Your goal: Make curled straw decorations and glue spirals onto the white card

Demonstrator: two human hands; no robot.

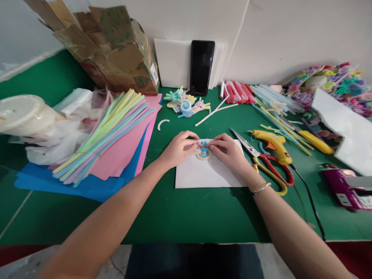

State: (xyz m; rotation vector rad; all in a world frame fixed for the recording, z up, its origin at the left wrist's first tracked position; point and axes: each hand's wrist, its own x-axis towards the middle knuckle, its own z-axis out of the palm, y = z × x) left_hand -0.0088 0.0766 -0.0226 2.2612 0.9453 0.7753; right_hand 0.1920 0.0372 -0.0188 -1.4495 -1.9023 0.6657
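Seen from the head camera, a person's left hand (180,149) and right hand (229,152) pinch a small blue-and-cream craft piece (204,153) by its upper edges; it lies between their closed fingers, over a white board (207,176) on the green counter (192,219).

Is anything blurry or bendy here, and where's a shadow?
Head view: fine detail is soft on the blue and cream pipe-cleaner piece between left hand and right hand; head view: the right forearm looks stretched toward the corner; head view: a shadow darkens the green tabletop beside that forearm.
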